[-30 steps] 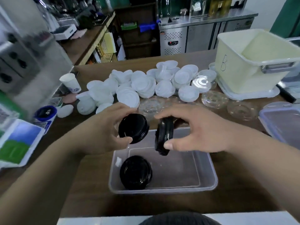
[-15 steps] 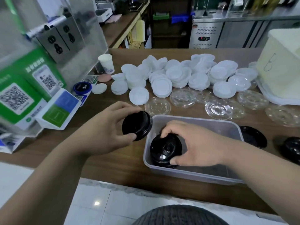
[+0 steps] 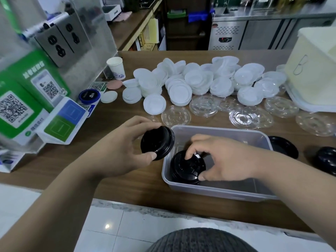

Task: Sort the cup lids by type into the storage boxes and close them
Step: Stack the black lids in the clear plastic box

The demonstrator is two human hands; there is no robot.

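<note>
Brown surface [image 3: 145, 186], white lids [image 3: 181, 91] beyond the fingers [image 3: 145, 157]; left hand [image 3: 118, 151] grips one black lid [image 3: 157, 142], right hand [image 3: 227, 159] pinches a second lid [image 3: 187, 166] inside the box [image 3: 218, 193].

**A:** What is the left hand [image 3: 125, 148] doing?

**B:** It is gripping a black lid [image 3: 157, 142] by its rim, with the thumb pressing the near edge and the fingers curling over the far edge. Its bare forearm is slanting up from the lower left.

**A:** And the right hand [image 3: 227, 157]?

**B:** It is facing palm down and pinching a black lid stack [image 3: 187, 166], with the thumb lying on the near rim and the fingertips curling onto the top. Its forearm is slanting in from the lower right. The hands are sitting near each other, apart.
</note>
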